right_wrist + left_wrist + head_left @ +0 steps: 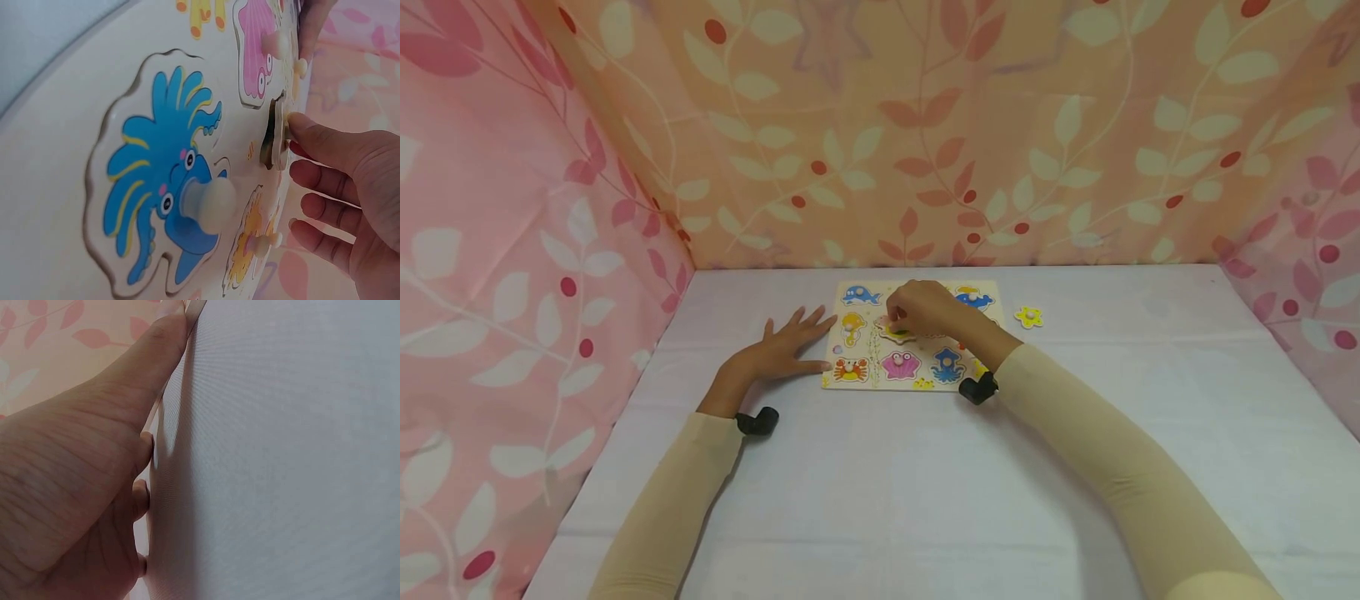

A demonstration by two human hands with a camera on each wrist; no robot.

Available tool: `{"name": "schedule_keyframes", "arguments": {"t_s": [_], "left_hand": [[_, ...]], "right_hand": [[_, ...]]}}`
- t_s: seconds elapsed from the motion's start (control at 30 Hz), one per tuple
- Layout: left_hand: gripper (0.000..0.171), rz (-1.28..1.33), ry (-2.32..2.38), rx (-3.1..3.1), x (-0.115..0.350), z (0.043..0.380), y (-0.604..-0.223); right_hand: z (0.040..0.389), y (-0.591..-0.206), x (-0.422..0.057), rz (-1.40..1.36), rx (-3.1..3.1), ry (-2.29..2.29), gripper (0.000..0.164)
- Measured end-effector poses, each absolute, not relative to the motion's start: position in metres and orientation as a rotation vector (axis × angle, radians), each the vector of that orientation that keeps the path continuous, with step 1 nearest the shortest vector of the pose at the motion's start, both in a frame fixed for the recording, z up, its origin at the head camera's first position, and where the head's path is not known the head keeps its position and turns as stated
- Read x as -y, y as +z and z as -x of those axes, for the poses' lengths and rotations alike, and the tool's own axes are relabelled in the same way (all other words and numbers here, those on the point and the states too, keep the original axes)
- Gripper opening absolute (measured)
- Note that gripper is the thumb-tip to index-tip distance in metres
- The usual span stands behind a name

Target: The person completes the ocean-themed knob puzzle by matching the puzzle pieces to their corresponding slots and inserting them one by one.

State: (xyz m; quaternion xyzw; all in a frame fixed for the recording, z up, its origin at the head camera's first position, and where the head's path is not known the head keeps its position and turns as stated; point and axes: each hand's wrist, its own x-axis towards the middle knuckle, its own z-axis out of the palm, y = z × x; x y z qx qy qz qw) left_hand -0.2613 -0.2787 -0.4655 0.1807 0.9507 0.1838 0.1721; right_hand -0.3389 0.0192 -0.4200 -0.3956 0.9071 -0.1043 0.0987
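Note:
A wooden knob puzzle board (829,354) lies flat on the table. My right hand (921,307) is over its middle, where thumb and fingers pinch a puzzle piece (892,333). In the right wrist view that piece (281,134) stands tilted at its hollow, partly raised from the board; its picture is mostly hidden. My left hand (786,346) rests spread on the table, thumb at the board's left edge. Around the pinched piece sit a pink shell (900,364), a blue squid (947,365), a crab (851,369) and a yellow-orange seahorse (852,327).
A loose yellow star piece (1028,317) lies on the white table just right of the board. Blue sea-animal pieces, a dolphin (860,295) and a whale (973,300), sit along the board's far side. Leaf-patterned curtains (925,167) border the table behind and at both sides.

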Motion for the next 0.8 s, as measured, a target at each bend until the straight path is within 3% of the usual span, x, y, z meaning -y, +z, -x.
{"name": "schedule_keyframes", "arguments": {"t_s": [0.8], "left_hand": [[0.093,-0.5,0.524,-2.703,0.2774,0.2605,-0.4646]], "right_hand": [[0.3367,-0.4214,-0.0187,1.107,-2.657,-0.315,0.011]]}}
